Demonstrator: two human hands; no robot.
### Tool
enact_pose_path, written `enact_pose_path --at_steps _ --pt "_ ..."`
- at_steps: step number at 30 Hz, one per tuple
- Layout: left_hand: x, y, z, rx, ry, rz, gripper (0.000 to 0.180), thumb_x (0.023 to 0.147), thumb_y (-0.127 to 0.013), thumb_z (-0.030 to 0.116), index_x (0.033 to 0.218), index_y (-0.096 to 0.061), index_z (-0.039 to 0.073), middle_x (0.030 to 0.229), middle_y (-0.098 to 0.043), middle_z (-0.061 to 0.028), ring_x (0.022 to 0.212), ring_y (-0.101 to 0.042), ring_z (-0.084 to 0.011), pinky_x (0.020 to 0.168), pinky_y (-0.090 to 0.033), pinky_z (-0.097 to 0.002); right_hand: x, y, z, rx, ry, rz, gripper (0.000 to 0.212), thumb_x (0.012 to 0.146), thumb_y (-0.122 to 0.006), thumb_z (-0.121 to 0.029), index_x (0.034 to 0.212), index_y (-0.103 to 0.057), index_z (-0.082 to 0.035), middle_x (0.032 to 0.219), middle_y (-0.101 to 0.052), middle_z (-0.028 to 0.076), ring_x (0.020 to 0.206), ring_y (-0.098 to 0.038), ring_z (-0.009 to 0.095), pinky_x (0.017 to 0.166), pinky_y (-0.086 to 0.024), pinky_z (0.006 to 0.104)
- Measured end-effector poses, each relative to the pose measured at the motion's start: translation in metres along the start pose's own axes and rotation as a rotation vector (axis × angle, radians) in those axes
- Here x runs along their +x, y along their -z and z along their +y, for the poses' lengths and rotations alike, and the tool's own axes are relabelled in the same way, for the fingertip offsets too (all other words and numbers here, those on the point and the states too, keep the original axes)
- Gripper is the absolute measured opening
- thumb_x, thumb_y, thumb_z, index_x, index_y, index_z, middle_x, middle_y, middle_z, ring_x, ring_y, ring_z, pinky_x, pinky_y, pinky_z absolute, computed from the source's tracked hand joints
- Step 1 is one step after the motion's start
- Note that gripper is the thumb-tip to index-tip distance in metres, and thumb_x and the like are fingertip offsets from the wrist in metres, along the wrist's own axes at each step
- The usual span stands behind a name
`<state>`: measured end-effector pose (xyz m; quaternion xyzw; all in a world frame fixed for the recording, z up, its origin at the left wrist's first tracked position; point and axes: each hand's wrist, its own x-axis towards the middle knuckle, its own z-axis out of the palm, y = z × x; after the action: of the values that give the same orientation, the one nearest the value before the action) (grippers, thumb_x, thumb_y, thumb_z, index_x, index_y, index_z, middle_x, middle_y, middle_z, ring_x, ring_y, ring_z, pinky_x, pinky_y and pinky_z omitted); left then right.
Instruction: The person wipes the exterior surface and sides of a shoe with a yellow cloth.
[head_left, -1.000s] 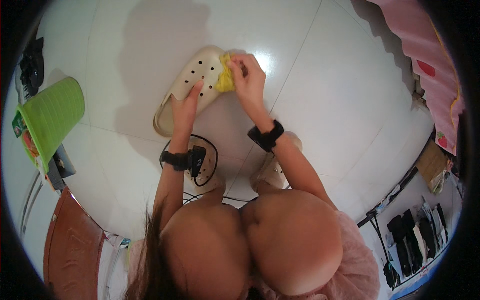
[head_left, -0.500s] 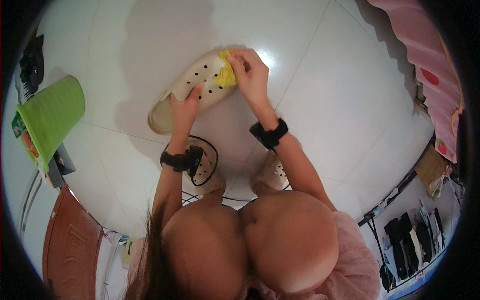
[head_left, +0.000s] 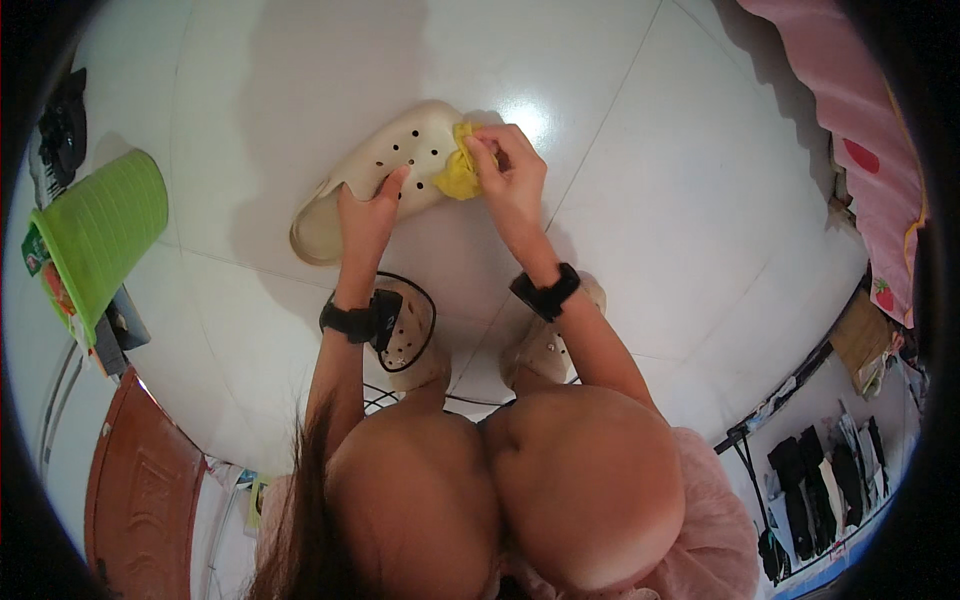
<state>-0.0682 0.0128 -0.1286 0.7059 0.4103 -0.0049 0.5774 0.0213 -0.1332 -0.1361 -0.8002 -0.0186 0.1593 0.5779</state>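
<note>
A cream clog [head_left: 421,128] with round vent holes is held above the pale floor, its toe pointing up and to the right. My left hand [head_left: 371,205] grips it at the foot opening, with the thumb on top; the other fingers are hidden inside or beneath. My right hand [head_left: 515,180] pinches a crumpled yellow cloth [head_left: 459,177] against the toe end of the clog. Both wrists wear black bands, and a black cable loops from the left one.
A green waste bin [head_left: 110,220] with rubbish in it lies tilted at the left. Clogs [head_left: 545,345] are on my feet below my hands. A pink curtain [head_left: 830,90] hangs at the upper right. Dark items hang on a rack [head_left: 810,490] at the lower right; a brown door [head_left: 145,480] is at the lower left.
My right hand has moved slightly down and right with the yellow cloth, from the top of the toe towards its front edge. My left hand and the clog have barely moved.
</note>
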Motion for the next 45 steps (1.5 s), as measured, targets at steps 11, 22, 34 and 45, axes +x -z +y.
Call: enact_pose_path --at_steps 11,22,34,45 --pt "0.004 0.002 -0.01 0.029 0.001 0.0 0.028 0.083 -0.075 0.015 0.103 -0.068 -0.003 0.095 -0.072 -0.011 0.082 -0.068 -0.0199 0.076 -0.052 -0.0325 -0.008 0.004 0.004 -0.041 0.039 -0.031 0.013 0.089 -0.066 -0.008 0.093 -0.065 0.004 0.088 -0.065 0.014 0.071 -0.063 0.024 0.065 -0.05 0.0297" --pt "0.005 0.001 -0.011 -0.042 0.035 -0.029 0.025 0.082 -0.075 0.015 0.099 -0.07 -0.002 0.092 -0.073 -0.0094 0.08 -0.067 -0.0173 0.072 -0.052 -0.0307 -0.007 0.01 0.0 -0.095 0.162 -0.053 0.01 0.092 -0.062 -0.008 0.094 -0.061 0.002 0.091 -0.062 0.012 0.072 -0.062 0.027 0.067 -0.051 0.0319" --pt "0.006 -0.002 -0.016 0.016 0.011 0.006 0.024 0.083 -0.075 0.015 0.1 -0.07 -0.002 0.091 -0.073 -0.0095 0.078 -0.068 -0.0178 0.072 -0.053 -0.0314 -0.008 0.004 -0.002 -0.146 0.239 -0.116 0.007 0.091 -0.061 -0.006 0.094 -0.059 0.001 0.092 -0.058 0.015 0.08 -0.059 0.034 0.07 -0.05 0.0385" --pt "0.003 -0.001 -0.008 0.032 0.036 -0.023 0.022 0.084 -0.073 0.014 0.098 -0.07 -0.002 0.086 -0.072 -0.0066 0.074 -0.065 -0.0142 0.068 -0.051 -0.0292 -0.006 0.003 -0.007 -0.148 0.249 -0.112 0.009 0.091 -0.06 -0.006 0.095 -0.059 0.002 0.09 -0.056 0.016 0.081 -0.058 0.036 0.071 -0.049 0.0394"
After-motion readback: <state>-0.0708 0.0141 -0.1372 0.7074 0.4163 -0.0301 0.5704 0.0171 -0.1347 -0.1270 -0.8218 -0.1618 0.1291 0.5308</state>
